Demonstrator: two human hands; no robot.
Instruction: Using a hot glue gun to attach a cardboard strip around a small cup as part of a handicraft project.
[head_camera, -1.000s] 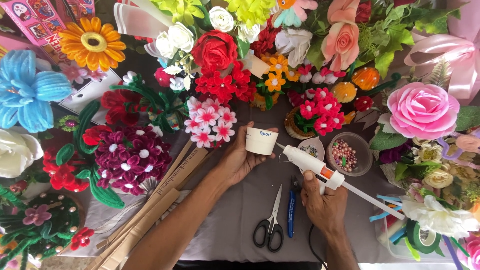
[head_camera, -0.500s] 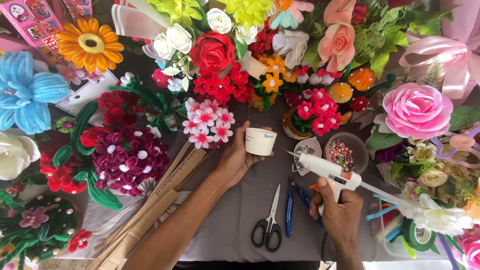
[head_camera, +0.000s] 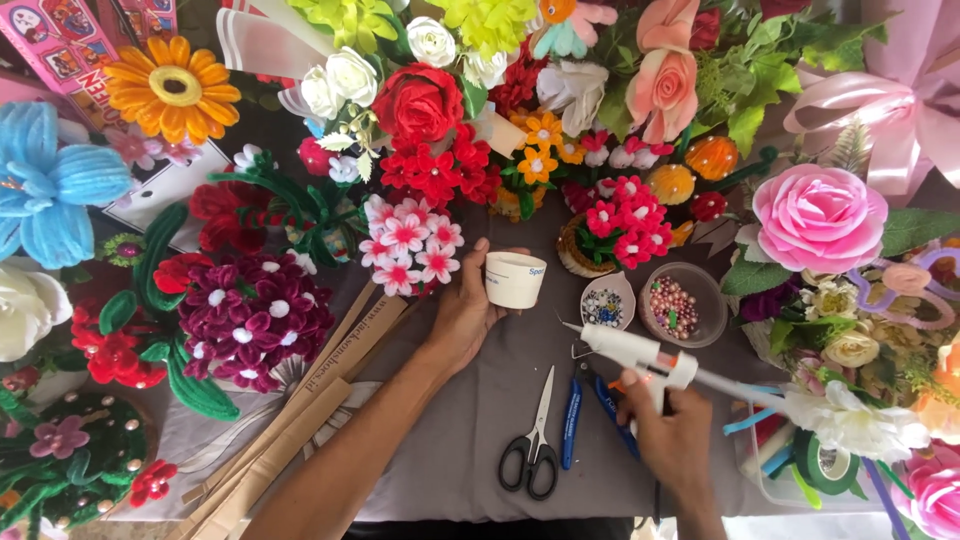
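Left hand (head_camera: 465, 315) is gripping a small white paper cup (head_camera: 515, 279), tipped on its side just above the grey tabletop (head_camera: 470, 400), beside pink-and-white flowers (head_camera: 408, 243). Right hand (head_camera: 672, 432) is wrapping closed around a white glue gun (head_camera: 640, 353), its nozzle pointing toward the cup. Scissors (head_camera: 532, 445) are lying between the hands.

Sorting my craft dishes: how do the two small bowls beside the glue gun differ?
The shell-shaped dish is smaller, opaque and pale, and holds tiny dark and light beads. The round clear bowl to its right is larger and holds pink, red and green pearl beads. Both sit on the grey cloth just above the white glue gun, which the right hand grips.
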